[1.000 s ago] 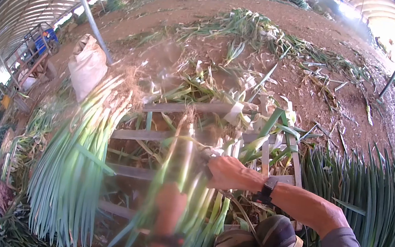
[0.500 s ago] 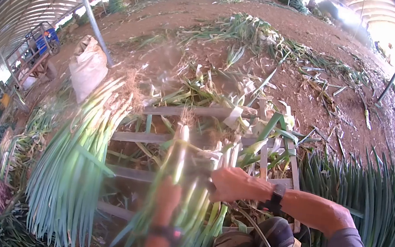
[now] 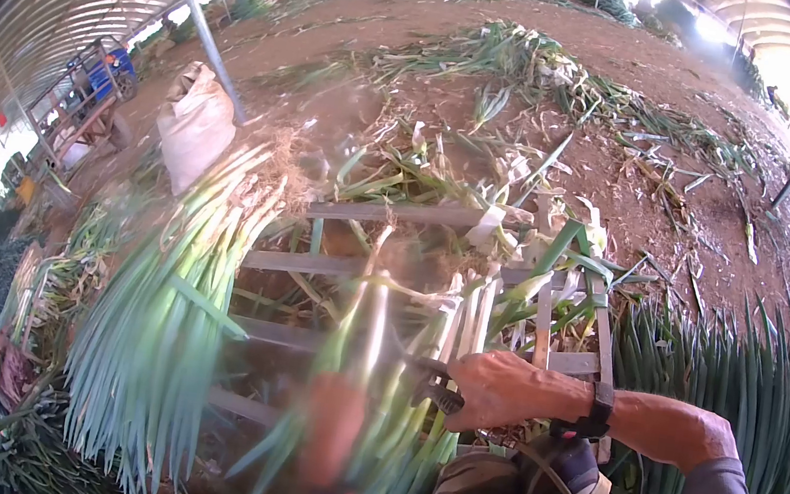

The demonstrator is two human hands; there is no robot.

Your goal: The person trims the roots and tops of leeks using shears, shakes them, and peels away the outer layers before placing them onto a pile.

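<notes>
Between the blurred left hand point(image 3: 333, 422), its grip unclear, and right hand point(image 3: 504, 392), clenched round a dark tool point(image 3: 437, 386), lie green onions point(image 3: 395, 411).

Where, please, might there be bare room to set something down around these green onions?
Bare soil lies beyond the leaf heap and between it and the slanting metal pole. It looks crowded around the left hand and right hand, among green onions, slats and leaf scraps.

Bright daylight enters at the top and upper right, glaring white; fisheye distortion curves the dark edges, and motion blurs lower centre.
</notes>
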